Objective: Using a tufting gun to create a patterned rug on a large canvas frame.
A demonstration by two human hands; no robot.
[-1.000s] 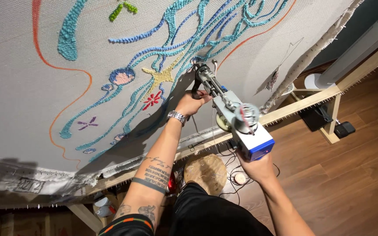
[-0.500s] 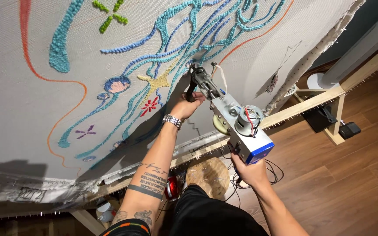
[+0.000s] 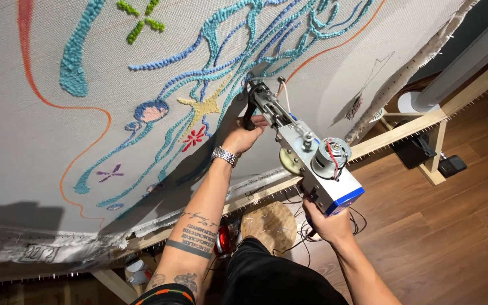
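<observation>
Cloth: the pale backing cloth (image 3: 323, 96) stretched in front of you fills the view from 9 to 1 o'clock, carrying teal and blue tufted lines, a yellow star, a small red flower, a green cross shape and a thin orange outline.
Frame: the wooden frame (image 3: 402, 133) runs along the cloth's lower edge toward 3 o'clock, with a row of small nails on its rail.
Floor: the brown wood floor (image 3: 453, 237) lies at 4 o'clock.
Tufting gun: your tufting gun (image 3: 303, 152) sits just right of centre, its needle end touching the cloth at 12 o'clock, its motor and blue-edged body pointing toward 5 o'clock.
Stool: a round wicker stool (image 3: 268, 225) stands at 6 o'clock beneath the gun.
Left hand: your left hand (image 3: 243, 135) has its grip closed around the gun's black front handle, just beside the cloth.
Right hand: your right hand (image 3: 326, 223) has its grip closed on the gun's rear handle, under the body.
Watch: a metal watch (image 3: 225, 155) circles your left wrist.
</observation>
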